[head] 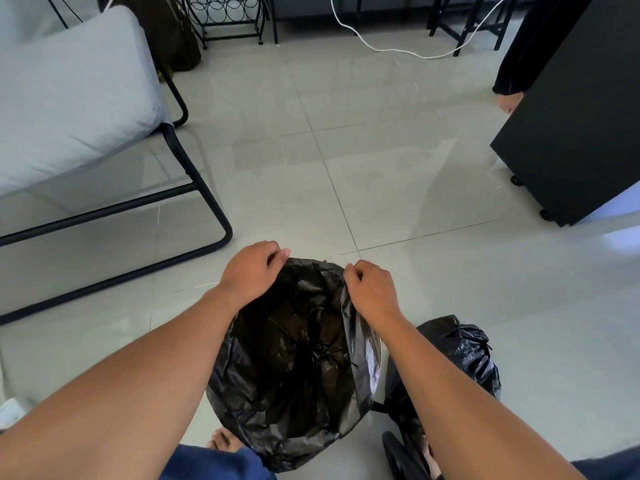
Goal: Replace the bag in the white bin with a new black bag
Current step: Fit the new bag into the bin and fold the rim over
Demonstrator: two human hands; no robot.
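Note:
A black bag (294,368) stands open in front of me on the floor, its mouth spread wide and its plastic draped down all sides. The white bin is hidden under it. My left hand (251,270) pinches the bag's far rim on the left. My right hand (372,291) pinches the far rim on the right. A second black bag (460,351), bunched and full, lies on the floor just right of my right forearm.
A grey-cushioned chair (69,109) on a black tube frame stands to the left. A black cabinet on casters (581,126) stands at right, with another person's foot (507,103) beside it. A white cable (398,50) trails across the tiled floor at the back.

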